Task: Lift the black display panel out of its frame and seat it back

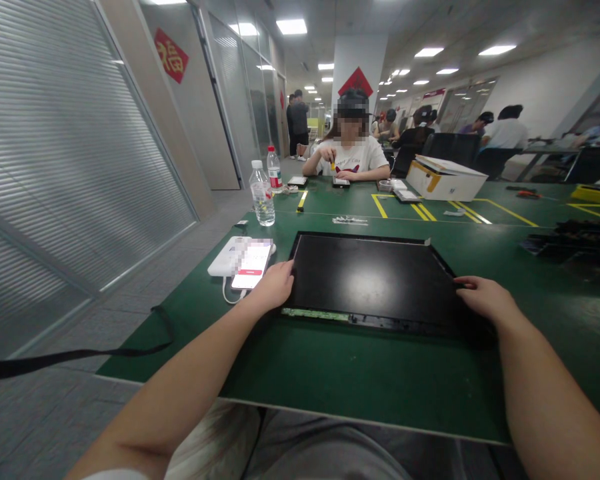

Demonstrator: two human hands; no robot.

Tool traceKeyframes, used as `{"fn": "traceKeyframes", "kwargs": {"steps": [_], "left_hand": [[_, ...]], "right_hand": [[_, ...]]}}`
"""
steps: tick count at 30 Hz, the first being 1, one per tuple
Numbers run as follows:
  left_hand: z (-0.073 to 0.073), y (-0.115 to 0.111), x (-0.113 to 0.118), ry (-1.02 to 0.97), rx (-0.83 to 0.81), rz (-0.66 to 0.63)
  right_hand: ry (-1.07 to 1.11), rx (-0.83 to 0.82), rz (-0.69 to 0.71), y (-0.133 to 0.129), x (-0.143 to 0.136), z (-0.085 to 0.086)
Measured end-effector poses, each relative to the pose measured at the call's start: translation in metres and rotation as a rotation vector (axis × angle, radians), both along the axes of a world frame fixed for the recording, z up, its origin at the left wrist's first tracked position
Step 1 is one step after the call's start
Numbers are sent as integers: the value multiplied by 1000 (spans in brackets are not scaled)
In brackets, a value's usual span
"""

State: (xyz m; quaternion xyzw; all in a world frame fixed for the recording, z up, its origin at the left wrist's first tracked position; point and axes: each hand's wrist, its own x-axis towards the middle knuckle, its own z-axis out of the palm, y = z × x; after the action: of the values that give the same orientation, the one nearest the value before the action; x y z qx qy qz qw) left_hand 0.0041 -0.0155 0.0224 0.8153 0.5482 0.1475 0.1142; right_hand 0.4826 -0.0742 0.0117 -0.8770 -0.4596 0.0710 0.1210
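A large black display panel [370,277] in a thin dark frame lies face up in front of me, low over the green table. Along its near edge runs a narrow green circuit board strip [316,315]. My left hand [279,285] grips the panel's left edge, its fingertips partly hidden by the frame. At the right edge, my right hand [483,298] holds the frame with bent fingers. Whether the panel rests fully on the table or is slightly raised, I cannot tell.
Left of the panel, a lit phone [253,264] overlaps a white power bank [225,257] with a cable. Beyond stand two bottles [263,193]. Dark parts [575,243] are heaped at right, and a white box [446,179] sits farther back. Across the table, a co-worker [353,157] handles small items.
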Motion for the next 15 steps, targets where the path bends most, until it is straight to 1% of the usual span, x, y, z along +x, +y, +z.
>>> {"fn": "traceKeyframes", "kwargs": {"steps": [4, 10, 15], "left_hand": [[6, -1, -3, 2, -3, -8], [8, -2, -4, 24, 8, -9], [13, -4, -5, 72, 7, 67]], "right_hand": [[-10, -18, 16, 1, 1, -2], [-28, -57, 32, 1, 2, -2], [-47, -53, 44, 1, 3, -4]]}}
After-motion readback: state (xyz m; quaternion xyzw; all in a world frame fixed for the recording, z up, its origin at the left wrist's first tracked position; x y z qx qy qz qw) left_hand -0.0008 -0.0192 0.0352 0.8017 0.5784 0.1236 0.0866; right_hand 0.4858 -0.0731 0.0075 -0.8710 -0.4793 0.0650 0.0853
